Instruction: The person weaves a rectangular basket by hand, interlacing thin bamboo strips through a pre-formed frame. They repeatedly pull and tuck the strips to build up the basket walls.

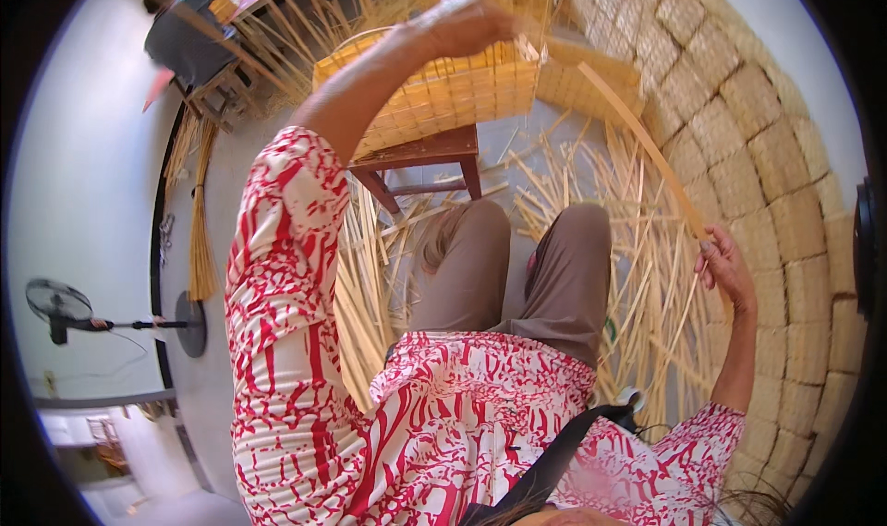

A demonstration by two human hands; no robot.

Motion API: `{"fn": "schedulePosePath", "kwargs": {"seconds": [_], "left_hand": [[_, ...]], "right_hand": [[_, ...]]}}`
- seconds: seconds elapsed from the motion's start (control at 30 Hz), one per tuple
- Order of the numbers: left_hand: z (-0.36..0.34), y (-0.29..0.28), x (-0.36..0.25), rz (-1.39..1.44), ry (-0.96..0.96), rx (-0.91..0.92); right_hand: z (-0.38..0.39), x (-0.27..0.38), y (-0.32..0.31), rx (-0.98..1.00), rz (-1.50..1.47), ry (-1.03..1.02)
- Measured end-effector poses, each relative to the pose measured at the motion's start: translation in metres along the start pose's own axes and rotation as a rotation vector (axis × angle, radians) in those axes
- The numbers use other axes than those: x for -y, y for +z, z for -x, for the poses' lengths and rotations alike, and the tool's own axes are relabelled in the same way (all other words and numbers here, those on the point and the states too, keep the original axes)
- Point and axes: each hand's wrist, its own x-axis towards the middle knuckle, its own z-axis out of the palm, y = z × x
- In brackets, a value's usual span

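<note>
In my right hand (727, 272) a long, flat bamboo strip (644, 141) is pinched between thumb and fingers. It slants up and left toward the basket. My left arm stretches forward, and my left hand (460, 27), smeared by motion, is over the far right part of a yellow woven bamboo basket (434, 101). Whether those fingers hold or touch anything I cannot make out. The basket has an open lattice weave, with long loose strips standing out from its far left side. It rests on a low reddish wooden stool (420, 149) in front of my knees.
Loose bamboo strips (637, 240) litter the floor around my legs. Stacked woven bales or baskets (739, 147) line the right wall. At left stand a fan (120, 324) and a bundle of thin sticks (200, 217). Another person (189, 41) sits on a stool at the far left.
</note>
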Motion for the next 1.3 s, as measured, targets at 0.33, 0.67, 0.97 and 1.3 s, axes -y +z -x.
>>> {"fn": "schedulePosePath", "kwargs": {"seconds": [0.33, 0.67, 0.97, 1.3], "left_hand": [[0.116, -0.01, -0.053, -0.18, -0.087, -0.227], [0.139, 0.014, -0.095, -0.062, -0.227, -0.362], [0.14, 0.02, -0.097, -0.08, -0.206, -0.364], [0.138, -0.076, 0.033, -0.008, -0.893, -1.302]], "right_hand": [[0.015, 0.087, 0.041, -0.2, 0.372, -0.777], [-0.136, 0.23, 0.208, -0.007, 0.651, -0.977], [-0.224, 0.215, 0.255, -0.096, 0.838, -0.876], [-0.253, 0.2, 0.255, -0.192, 0.899, -1.014]]}}
